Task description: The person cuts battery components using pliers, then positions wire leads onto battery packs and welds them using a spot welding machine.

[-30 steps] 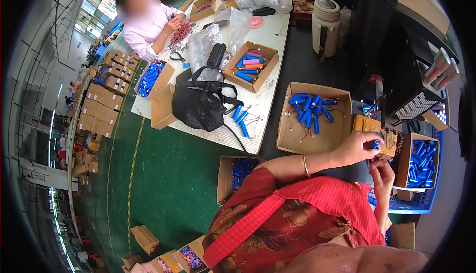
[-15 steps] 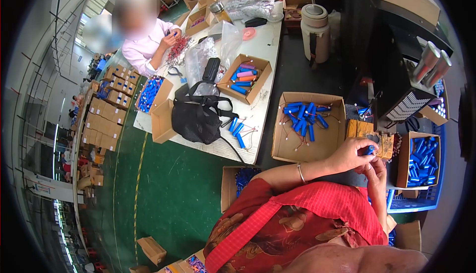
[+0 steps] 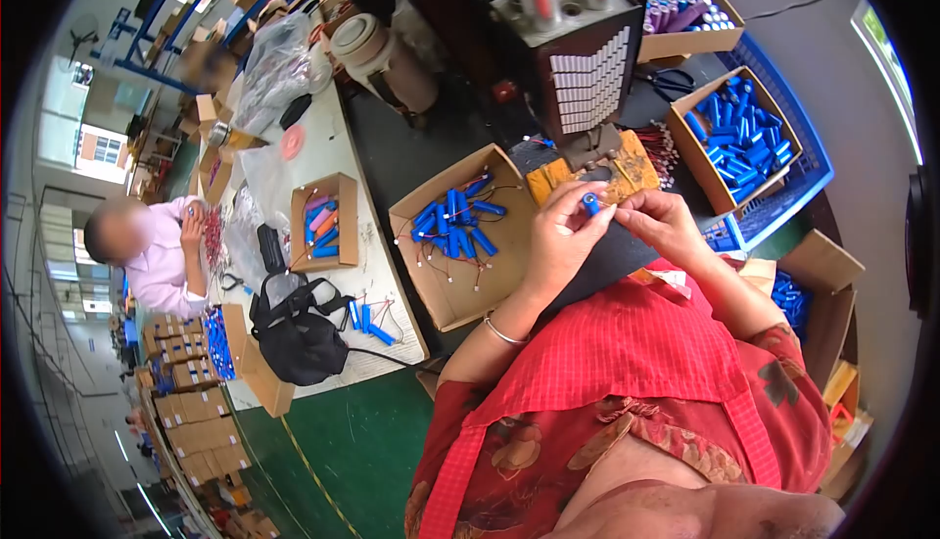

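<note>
Left hand [image 3: 556, 245], fingers clamped on 1 shiny blue cylinder [image 3: 590, 203]; right hand [image 3: 671, 226] beside it, grip unclear. Wired blue cylinders [image 3: 452, 210] in a brown cardboard box [image 3: 441, 299] seem finished; boxed blue cylinders [image 3: 739, 138] farther right apparently remain.

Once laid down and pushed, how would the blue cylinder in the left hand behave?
The blue cylinder would probably roll, given its round end. It's probably light, since the left hand pinches it at the fingertips.

A cell [image 3: 590, 204] is sitting between the left hand [image 3: 566, 237] and right hand [image 3: 668, 226], before a block [image 3: 641, 160]. Leftward, wired cells [image 3: 455, 224] are lying in a carton [image 3: 436, 289]; rightward, cylinders [image 3: 739, 138] are filling a box [image 3: 707, 179].
</note>
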